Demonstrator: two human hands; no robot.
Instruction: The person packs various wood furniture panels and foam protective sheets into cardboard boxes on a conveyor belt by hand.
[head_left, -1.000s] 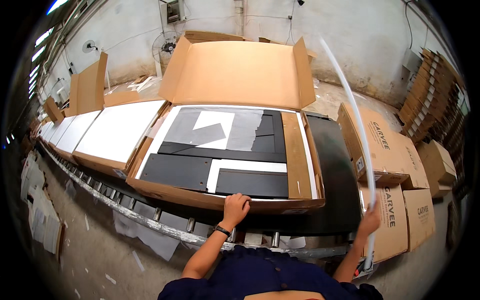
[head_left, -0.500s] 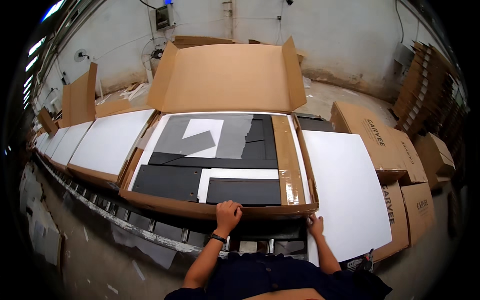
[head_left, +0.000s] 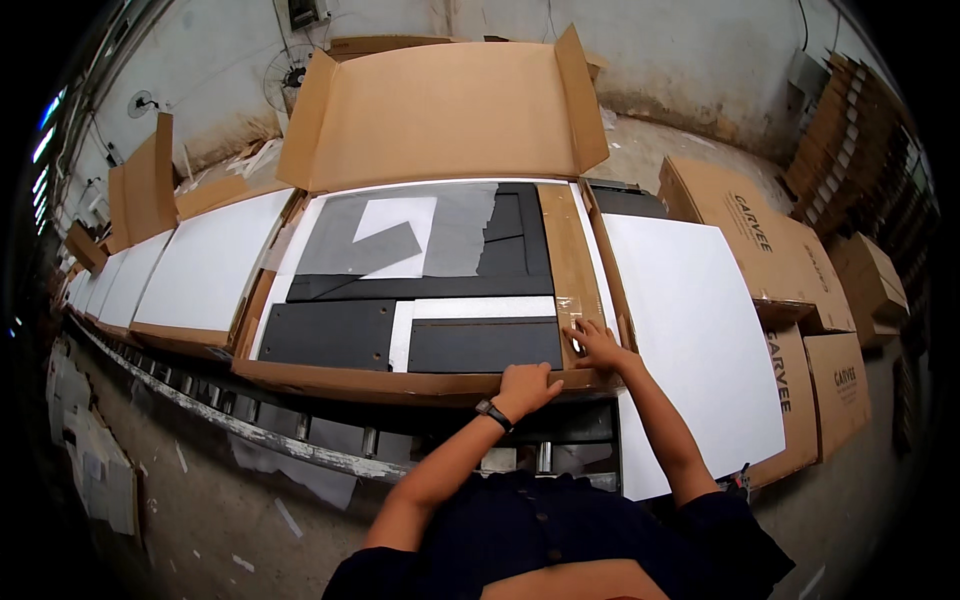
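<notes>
Right hand (head_left: 598, 347), half-open, meets the cardboard strip (head_left: 563, 245) by the carton's (head_left: 400, 385) near-right corner; left hand (head_left: 529, 388) curls at the near edge, maybe bracing, both holds unclear.

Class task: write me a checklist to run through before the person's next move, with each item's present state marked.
1. Left hand at the front wall of the open carton: ok.
2. Right hand gripping the brown strip: cannot tell; its fingers are at the strip's near end, but the grip is unclear.
3. Large flap clear of the contents: ok, raised at the far side.
4. Grey sheet covering the whole dark frame: not ok; its right part and near edge are bare.
5. White panel inside the open carton: not ok, outside on its right.
</notes>
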